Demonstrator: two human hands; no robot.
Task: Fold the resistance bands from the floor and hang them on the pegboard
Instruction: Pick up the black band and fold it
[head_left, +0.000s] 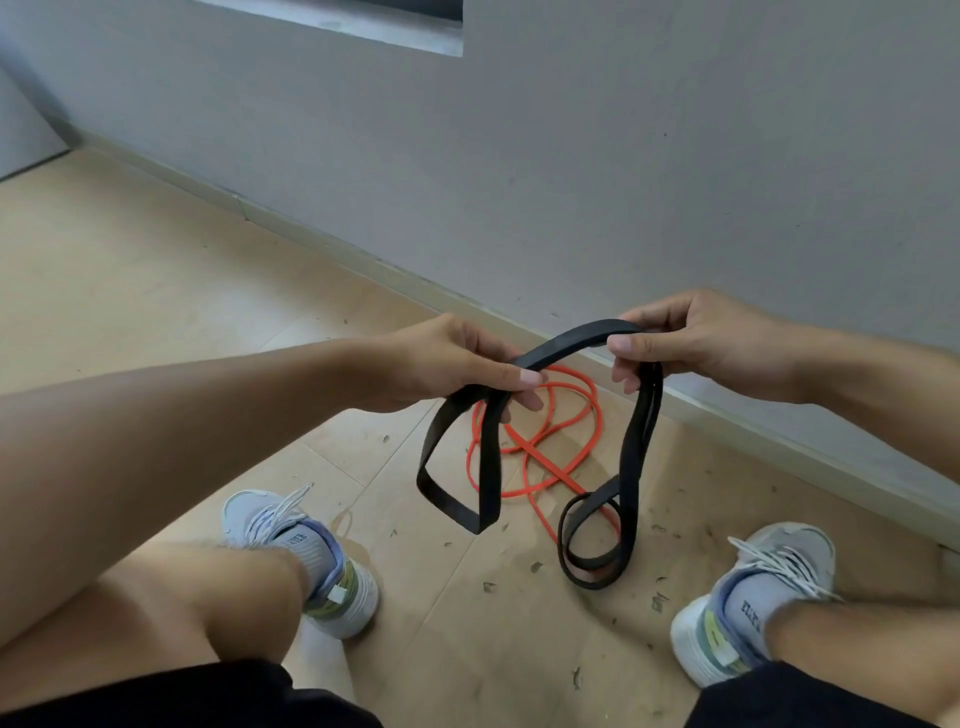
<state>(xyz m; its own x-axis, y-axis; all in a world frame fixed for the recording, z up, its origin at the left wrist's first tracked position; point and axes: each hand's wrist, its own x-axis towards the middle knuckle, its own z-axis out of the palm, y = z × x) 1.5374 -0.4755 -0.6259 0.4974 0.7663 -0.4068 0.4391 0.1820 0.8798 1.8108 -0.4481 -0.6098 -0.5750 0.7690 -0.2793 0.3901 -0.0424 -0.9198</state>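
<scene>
- my left hand (457, 364) and right hand (691, 343) each pinch the black band (566, 343), fingers curled round it
- its loops hang down
- orange band (540, 447) lies on the floor (156, 291)

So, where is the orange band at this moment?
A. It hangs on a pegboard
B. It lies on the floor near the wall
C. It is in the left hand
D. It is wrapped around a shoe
B: the orange band lies loosely coiled on the floor, while both hands grip the black band.
</scene>
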